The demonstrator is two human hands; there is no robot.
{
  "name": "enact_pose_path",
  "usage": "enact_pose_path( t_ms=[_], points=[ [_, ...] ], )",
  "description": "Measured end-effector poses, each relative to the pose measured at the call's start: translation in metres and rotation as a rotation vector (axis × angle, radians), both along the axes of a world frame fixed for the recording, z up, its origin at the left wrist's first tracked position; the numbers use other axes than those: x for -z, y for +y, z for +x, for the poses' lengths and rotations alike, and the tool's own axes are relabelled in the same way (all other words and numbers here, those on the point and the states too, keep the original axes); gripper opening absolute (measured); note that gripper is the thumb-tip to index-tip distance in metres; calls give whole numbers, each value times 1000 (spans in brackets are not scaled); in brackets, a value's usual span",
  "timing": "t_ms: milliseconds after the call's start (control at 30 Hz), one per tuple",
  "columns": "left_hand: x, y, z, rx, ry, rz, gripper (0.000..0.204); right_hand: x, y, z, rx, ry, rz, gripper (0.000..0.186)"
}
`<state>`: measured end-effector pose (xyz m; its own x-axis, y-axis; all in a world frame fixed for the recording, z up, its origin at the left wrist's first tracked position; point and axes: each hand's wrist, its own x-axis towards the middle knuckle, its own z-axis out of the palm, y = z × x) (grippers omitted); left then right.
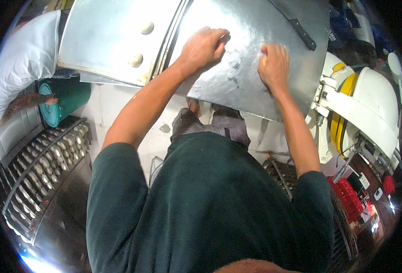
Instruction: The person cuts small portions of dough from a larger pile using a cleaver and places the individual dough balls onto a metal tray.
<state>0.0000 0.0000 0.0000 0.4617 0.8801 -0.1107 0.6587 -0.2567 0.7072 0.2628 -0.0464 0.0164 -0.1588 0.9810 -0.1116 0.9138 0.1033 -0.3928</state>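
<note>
My left hand (204,47) is low over the steel worktop (237,98), close to the tray edge. Its fingers are bent, palm down, and whatever lies under them is hidden. Farther right, my right hand (274,66) is curled like a fist, slightly blurred, with its palm side out of sight. To the left, two pale dough balls sit apart on a metal tray (103,38): one dough ball (146,27) farther away, the other dough ball (135,59) nearer. Neither hand touches them.
A black-handled knife (303,34) lies at the worktop's far right. A white machine with a yellow band (346,98) stands at right. At left are another person's sleeve (26,54), a green bin (67,100) and a rack (42,166) loaded with several pale pieces.
</note>
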Motion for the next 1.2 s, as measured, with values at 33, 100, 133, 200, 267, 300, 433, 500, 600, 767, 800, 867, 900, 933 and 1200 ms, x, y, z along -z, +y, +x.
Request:
enact_pose_path(
  t_ms=[33,100,133,200,267,300,433,500,600,767,800,867,900,933,1200],
  points=[
    [-7,4,8,2,8,-25,37,-7,9,-13,16,-2,28,20],
    [-9,133,20,19,0,297,38,9,142,-26,42,7,398,17],
    [1,127,22,28,-7,297,35,19,142,-31,43,21,392,17],
    [5,121,24,-26,-35,320,33,23,139,-30,35,93,392,15],
    [11,98,15,-104,-192,410,31,32,114,-17,31,233,337,14],
    [13,91,0,-90,-155,264,35,27,100,-7,-90,224,340,13],
    [-2,107,-46,73,69,178,37,25,72,5,-176,66,328,14],
    [10,122,-28,66,-8,315,36,25,104,-5,-79,-15,352,14],
    [14,138,14,-54,-89,365,35,34,133,-28,14,-20,383,14],
    [26,129,20,-69,-173,426,36,26,137,-38,119,99,383,12],
    [24,119,20,-118,-202,424,36,30,123,-27,85,273,322,14],
    [27,99,-5,-103,-214,293,38,27,82,-6,-125,288,209,12],
    [33,92,-21,-65,-213,273,39,26,76,6,-180,218,242,11],
    [23,98,-30,-29,-128,209,39,25,70,17,-230,148,261,10],
    [16,144,24,-8,-76,364,35,40,167,-25,-41,56,505,13]
  ],
)
